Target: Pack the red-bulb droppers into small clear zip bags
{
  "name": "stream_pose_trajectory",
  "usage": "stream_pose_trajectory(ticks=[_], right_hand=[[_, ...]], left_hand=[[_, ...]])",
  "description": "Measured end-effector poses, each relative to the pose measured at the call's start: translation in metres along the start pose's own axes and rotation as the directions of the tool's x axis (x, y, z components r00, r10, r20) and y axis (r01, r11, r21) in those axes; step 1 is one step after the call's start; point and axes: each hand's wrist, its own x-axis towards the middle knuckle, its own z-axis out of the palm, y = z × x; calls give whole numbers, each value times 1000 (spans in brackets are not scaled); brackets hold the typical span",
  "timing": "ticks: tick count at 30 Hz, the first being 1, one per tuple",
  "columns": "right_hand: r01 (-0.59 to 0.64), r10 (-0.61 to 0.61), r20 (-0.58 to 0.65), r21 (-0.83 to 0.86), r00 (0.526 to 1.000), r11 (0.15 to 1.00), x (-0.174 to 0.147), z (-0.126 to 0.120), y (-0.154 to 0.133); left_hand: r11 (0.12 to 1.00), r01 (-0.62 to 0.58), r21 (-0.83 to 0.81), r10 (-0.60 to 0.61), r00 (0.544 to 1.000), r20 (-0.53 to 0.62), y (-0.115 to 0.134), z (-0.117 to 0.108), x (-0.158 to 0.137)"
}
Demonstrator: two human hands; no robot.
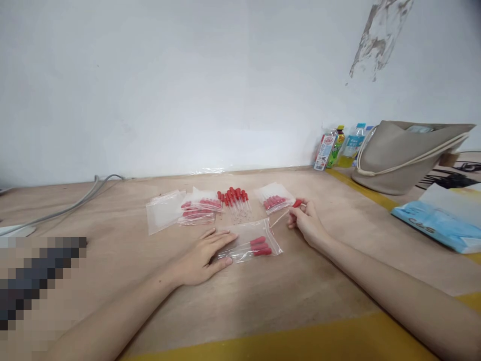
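My left hand (212,253) lies flat with fingers spread on the left end of a clear zip bag (242,244). Inside that bag are three droppers with red rubber bulbs (260,245). Pinched in my right hand (306,221) is another dropper (296,203) by its red bulb; its thin clear tube points left to the bag's right edge. Whether the tip is inside the bag I cannot tell. Behind the bag lies a loose heap of red-bulbed droppers (235,196). Filled bags lie either side of the heap, one on the right (275,198) and several stacked on the left (197,213).
Flat clear bags (163,210) lie at the left of the stack. A grey cable (80,200) runs along the far left. Drink bottles and a carton (325,150), a beige bag (406,155) and a blue tissue pack (432,228) stand at the right. A wall closes the back.
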Motion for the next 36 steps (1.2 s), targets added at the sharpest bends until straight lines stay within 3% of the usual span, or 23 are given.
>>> stream_pose_trajectory(ticks=[7,9,12,15,17,21,23,26,30,32,34,36], right_hand=[[-73,90,241,-80,966,994,-13,4,-10],[-64,121,389,-155,913,986,-15,-1,-13],[14,166,598,-285,784,958,-12,-10,-15],[114,150,689,-323,709,940,-7,-14,-14],[179,86,692,-302,717,936,-5,-13,-12],[240,-46,605,-244,795,940,-10,-2,-8],[244,-61,553,-263,831,933,-16,5,-9],[252,-48,527,-322,849,913,-23,12,-9],[258,-30,542,-350,840,901,-26,13,-9],[356,-111,548,-364,829,860,-26,11,-10],[514,-249,576,-358,778,780,-26,8,-12],[636,-347,631,-313,694,705,-25,5,-13]], left_hand=[[1000,5,8,-5,1000,19,1,-1,-1],[1000,-3,9,3,1000,17,1,-1,-1],[1000,-9,12,9,1000,14,1,-2,-1],[1000,-12,7,12,1000,12,1,-1,0],[1000,-8,7,8,1000,10,1,-1,0],[1000,-18,7,18,1000,7,0,-1,0],[1000,-21,7,21,1000,7,1,-1,1],[1000,-18,14,18,1000,6,1,-1,1],[1000,-19,13,19,1000,9,1,-1,0],[1000,-13,9,13,1000,15,1,-1,0],[1000,-11,5,10,1000,25,1,-1,1],[1000,-12,1,12,999,32,1,-1,1]])
